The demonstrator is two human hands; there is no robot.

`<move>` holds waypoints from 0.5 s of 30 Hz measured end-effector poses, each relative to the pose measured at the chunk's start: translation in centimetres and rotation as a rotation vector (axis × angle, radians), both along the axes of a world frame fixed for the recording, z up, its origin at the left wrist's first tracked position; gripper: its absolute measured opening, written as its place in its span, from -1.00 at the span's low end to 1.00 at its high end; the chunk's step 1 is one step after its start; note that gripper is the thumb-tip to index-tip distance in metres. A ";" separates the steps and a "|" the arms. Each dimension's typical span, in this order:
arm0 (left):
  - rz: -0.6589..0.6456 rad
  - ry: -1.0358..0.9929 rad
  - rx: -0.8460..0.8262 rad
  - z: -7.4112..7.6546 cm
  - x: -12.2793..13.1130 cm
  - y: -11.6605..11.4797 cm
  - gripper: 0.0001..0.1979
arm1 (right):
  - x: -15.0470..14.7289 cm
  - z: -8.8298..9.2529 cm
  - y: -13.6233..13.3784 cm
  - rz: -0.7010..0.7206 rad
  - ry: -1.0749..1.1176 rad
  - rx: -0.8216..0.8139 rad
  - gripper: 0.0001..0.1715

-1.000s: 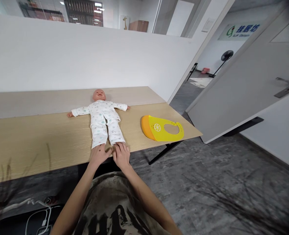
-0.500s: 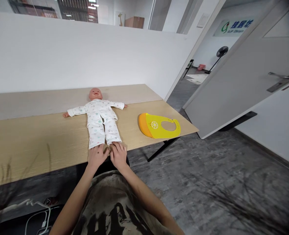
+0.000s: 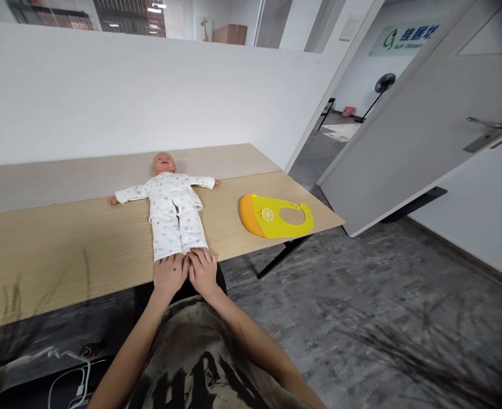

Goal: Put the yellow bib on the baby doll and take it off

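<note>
A baby doll [image 3: 175, 193] in white patterned pyjamas lies on its back on the table, arms spread and legs toward me. My left hand [image 3: 171, 275] lies flat at the table's front edge, its fingertips at the cuff of one trouser leg. Beside it, my right hand [image 3: 203, 270] rests the same way by the other cuff. Both hands have their fingers stretched out and hold nothing. The doll's feet do not show. A yellow baby bib [image 3: 276, 225] with an orange pocket and a neck opening lies flat to the right of the doll.
The wooden table [image 3: 63, 250] runs along a white wall [image 3: 127, 96]. On the right a grey door [image 3: 404, 125] stands ajar, with a fan [image 3: 384, 83] in the room beyond. White cables [image 3: 80, 389] lie on a dark surface at lower left.
My hands have drawn slightly closer together and lie flatter at the table edge. The doll and the bib stay in place; the camera view has shifted a little.
</note>
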State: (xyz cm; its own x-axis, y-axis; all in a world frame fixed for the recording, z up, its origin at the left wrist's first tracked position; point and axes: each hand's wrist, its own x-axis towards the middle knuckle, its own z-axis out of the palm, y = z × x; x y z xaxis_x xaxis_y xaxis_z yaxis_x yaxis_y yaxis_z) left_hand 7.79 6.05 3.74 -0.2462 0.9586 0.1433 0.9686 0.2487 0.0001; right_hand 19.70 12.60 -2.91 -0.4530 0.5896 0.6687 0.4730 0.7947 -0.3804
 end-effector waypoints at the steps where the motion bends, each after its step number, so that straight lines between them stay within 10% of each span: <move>1: -0.012 -0.004 0.001 0.0 0.1 -0.1 -0.52 | 0.0 -0.1 0.0 0.011 0.018 0.004 -0.65; 9: -0.036 -0.020 0.062 -0.6 0.4 -0.8 -0.51 | 2.5 1.8 0.6 0.184 0.400 -0.329 -0.65; 15: -0.023 -0.080 0.112 -0.5 0.8 -1.0 -0.54 | 1.3 8.2 11.2 0.043 0.380 -0.671 -0.68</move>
State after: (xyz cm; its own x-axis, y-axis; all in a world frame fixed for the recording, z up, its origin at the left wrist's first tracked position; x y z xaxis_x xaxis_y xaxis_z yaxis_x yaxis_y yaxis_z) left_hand 8.61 5.08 3.27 -0.2389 0.9433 0.2303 0.9699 0.2204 0.1036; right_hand 21.05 23.80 5.32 -0.2955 0.9109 0.2880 0.1879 0.3510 -0.9173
